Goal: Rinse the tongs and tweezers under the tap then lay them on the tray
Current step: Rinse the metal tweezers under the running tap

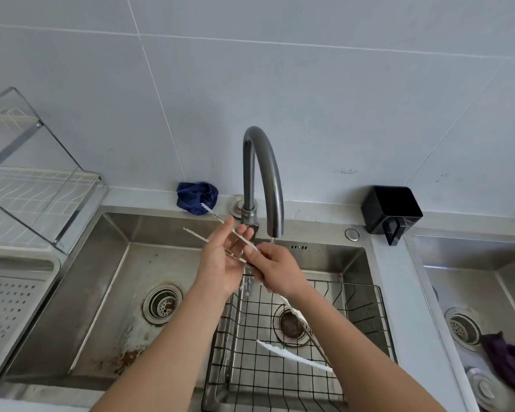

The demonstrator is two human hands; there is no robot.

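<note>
Head view | tongs (194,234) are held under the tap (263,162) at the sink (101,292) back edge | left hand (220,264) fingers are curled round them, right hand (277,270) fingers pinch the hinge end | second utensil (292,355) is left in the wire basket (378,307) | laying on the tray (18,292) is judged still to be done.

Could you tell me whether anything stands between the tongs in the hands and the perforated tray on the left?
Nothing visible does. The serrated metal tongs, held by left hand and right hand at the curved grey tap, need only cross the steel left basin to reach the pale perforated tray.
</note>
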